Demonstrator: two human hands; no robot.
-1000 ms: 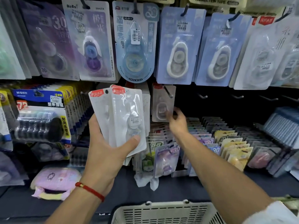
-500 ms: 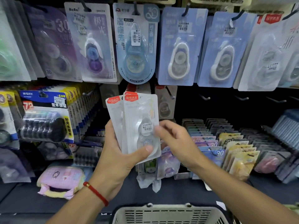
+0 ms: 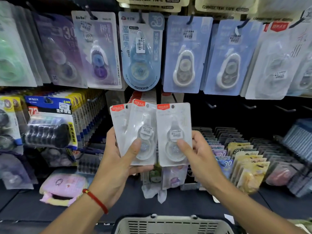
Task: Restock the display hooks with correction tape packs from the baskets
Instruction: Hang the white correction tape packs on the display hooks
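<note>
Hands raised side by side: left hand [image 3: 116, 159] gripping fanned packs [image 3: 135, 132], right hand [image 3: 200, 156] pinching single pack [image 3: 173, 132].

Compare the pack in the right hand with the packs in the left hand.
The right hand pinches a single pack; the left hand grips a fanned stack of packs. The single pack faces the camera squarely and upright; the stack tilts slightly left, its packs overlapping. The single pack's hang hole shows fully; the stack's rear pack is mostly covered. All share white cards, red top labels and clear blisters.
</note>
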